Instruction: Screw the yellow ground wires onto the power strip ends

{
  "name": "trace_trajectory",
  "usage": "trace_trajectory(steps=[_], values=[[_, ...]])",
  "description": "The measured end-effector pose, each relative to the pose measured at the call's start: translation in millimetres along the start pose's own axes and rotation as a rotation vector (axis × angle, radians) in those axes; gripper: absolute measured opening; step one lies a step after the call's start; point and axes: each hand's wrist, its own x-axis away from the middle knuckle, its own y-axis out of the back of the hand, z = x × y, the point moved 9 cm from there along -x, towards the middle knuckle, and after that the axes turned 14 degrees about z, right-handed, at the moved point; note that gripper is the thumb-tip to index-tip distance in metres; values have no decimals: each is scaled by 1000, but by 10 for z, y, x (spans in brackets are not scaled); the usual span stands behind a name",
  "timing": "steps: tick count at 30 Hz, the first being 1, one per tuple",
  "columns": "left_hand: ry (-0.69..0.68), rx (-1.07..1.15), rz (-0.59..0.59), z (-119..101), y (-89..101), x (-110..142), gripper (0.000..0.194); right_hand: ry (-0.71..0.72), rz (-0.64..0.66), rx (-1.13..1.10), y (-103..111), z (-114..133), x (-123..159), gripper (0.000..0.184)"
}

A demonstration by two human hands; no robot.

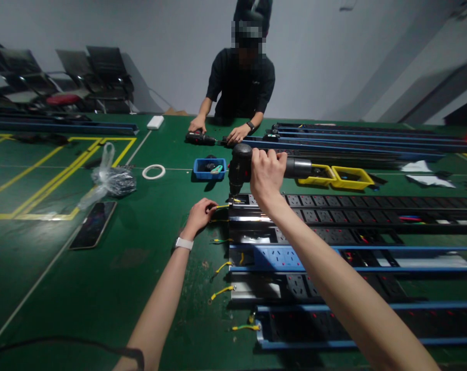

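Note:
My right hand is wrapped round the handle of a black cordless drill. The drill's nose points down at the left end of the farthest power strip in the near row. Beside that end, my left hand pinches a short yellow-green wire that comes out of the strip. A small dark bit shows at the left fingertips, too small to name. Several more black power strips and a blue one lie side by side nearer me, with short yellow-green wires sticking out of their left ends.
Across the green table a co-worker holds another drill at more strips. A blue bin, yellow bins, a tape ring, a plastic bag and a phone lie about.

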Motion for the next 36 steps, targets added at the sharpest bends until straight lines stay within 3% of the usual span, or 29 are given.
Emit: trace_trajectory(steps=[36], values=[[-2, 0, -5, -7, 3, 1, 45, -10, 16, 9, -9, -13, -7, 38]])
